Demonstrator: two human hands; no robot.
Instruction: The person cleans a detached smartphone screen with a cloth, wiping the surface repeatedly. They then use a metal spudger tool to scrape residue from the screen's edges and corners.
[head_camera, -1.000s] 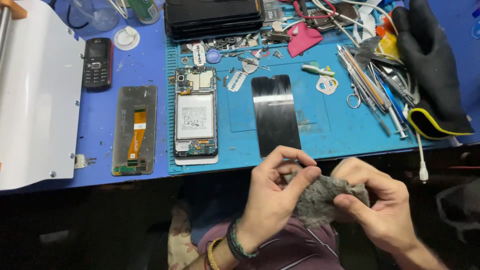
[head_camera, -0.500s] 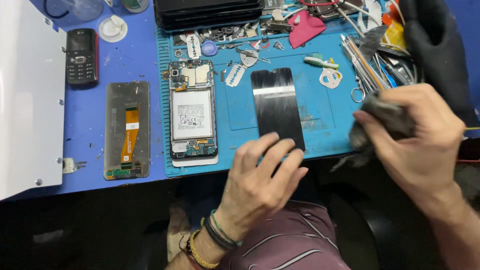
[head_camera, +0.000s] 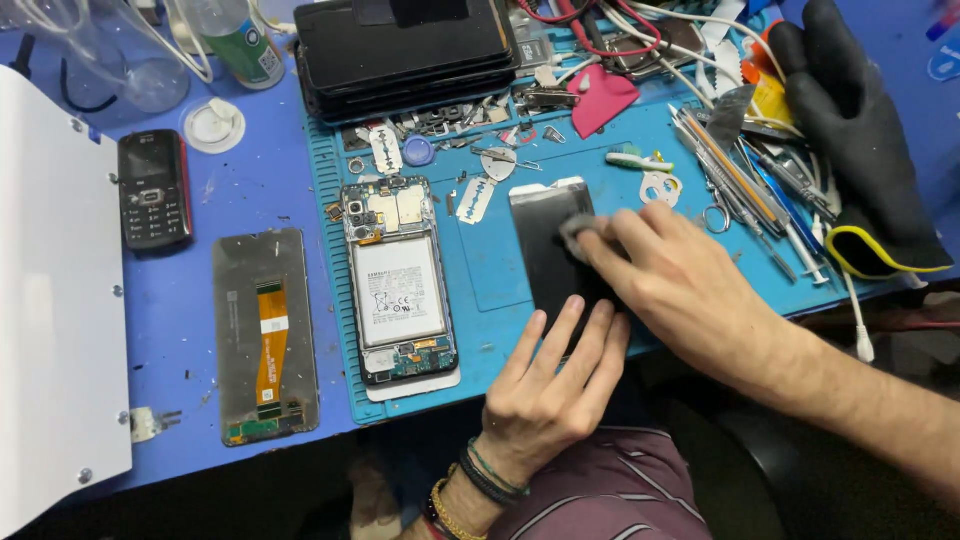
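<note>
Blue tabletop fills the head view, with a teal ribbed repair mat (head_camera: 500, 290) laid over its middle and reaching my near edge; below that edge the room falls dark, with only my maroon lap showing.

At the centre of the mat lies the dark glass phone panel (head_camera: 545, 240). It is flat, its long axis running from twelve to six o'clock, with a slight lean of the far end toward eleven. The far short edge catches the light.

My left hand (head_camera: 555, 385) comes up from six o'clock, palm down. Its fingers (head_camera: 580, 330) are spread narrowly and press flat on the near end of the panel, pinning it to the mat; it grips nothing.

My right hand (head_camera: 680, 275) enters from four o'clock. Its fingertips are bunched on a small grey cloth wad (head_camera: 578, 228), pressed onto the upper half of the panel.

At nine o'clock of the panel sits an opened smartphone (head_camera: 400, 285) with its white battery showing, lying parallel to it. Further toward nine lies a display module with an orange flex cable (head_camera: 265, 335), and beyond it a small keypad phone (head_camera: 153, 190). At twelve o'clock stands a stack of black phones (head_camera: 405, 45). At two o'clock lie tweezers and hand tools (head_camera: 740, 185) beside a black glove (head_camera: 860, 130). A white panel (head_camera: 50, 300) covers the far nine o'clock side.
</note>
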